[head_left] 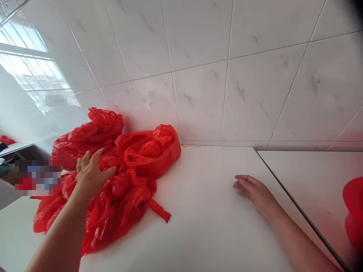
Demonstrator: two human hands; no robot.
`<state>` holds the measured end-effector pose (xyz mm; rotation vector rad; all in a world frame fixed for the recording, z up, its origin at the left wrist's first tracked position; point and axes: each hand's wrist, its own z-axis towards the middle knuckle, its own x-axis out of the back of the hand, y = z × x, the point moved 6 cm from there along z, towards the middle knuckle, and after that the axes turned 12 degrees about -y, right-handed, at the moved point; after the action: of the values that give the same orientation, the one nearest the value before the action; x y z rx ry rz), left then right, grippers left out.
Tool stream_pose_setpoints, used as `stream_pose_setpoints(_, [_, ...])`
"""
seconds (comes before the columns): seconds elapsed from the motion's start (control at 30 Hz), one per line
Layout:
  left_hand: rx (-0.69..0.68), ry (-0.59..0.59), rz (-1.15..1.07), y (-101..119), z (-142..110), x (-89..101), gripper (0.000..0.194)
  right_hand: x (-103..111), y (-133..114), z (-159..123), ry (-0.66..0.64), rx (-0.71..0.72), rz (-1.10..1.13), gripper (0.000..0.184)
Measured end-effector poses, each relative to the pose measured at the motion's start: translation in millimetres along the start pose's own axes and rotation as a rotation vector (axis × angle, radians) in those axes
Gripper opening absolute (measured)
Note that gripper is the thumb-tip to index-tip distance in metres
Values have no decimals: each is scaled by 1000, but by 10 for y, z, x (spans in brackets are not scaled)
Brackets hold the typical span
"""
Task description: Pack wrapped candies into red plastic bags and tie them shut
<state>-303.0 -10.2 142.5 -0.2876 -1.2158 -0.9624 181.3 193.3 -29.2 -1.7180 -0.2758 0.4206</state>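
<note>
A crumpled red plastic bag (133,192) is lying in a loose heap on the left part of the white desk (215,230), and the left grip (93,175) is resting right on top of it. That grip is standing open, its fingers (95,155) spread across the film and not visibly gathering any of it. The right grip (252,190) is lying well apart from the bag on the bare desk, loosely curled and holding nothing. A narrow strap of the bag (159,210) is sticking out toward the right, pointing into the wide open stretch of desk between the bag and the right grip. The far side of the bag is pressing up near the tiled wall (198,102), where the desk ends, so there is little room behind it. On the right, a dark seam is separating the desk from a second white surface (306,189), and the right forearm is lying close to that seam. A blurred red object (353,215) is showing at the right edge of the view, too indistinct to identify
</note>
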Motion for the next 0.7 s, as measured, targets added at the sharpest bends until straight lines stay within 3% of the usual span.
stream_pose_setpoints(0.07, [-207, 115, -146, 437, -88, 152, 64, -12, -14, -23, 16, -11, -38, 36])
stream_pose_setpoints(0.13, [-379, 43, -236, 849, -64, 133, 53, -26, -22, -34, 19, -21, -75, 37])
stream_pose_setpoints(0.23, [-479, -67, -235, 1283, 139, -56, 46, -50, -35, -34, 16, -26, -122, 39])
stream_pose_setpoints(0.33, [-559, -158, -209, 1569, 349, -339, 59, -71, -39, -30, 18, -34, -145, 40])
stream_pose_setpoints(0.43, [-603, -248, -152, 1725, 438, -621, 66, -73, -46, -27, 30, -15, -140, 41])
stream_pose_setpoints(0.53, [-582, -332, -91, 1735, 446, -823, 42, -86, -43, -17, 3, -11, -150, 41])
stream_pose_setpoints(0.7, [-546, -368, -33, 1655, 482, -841, 31, -92, -61, -26, 19, -15, -164, 39])
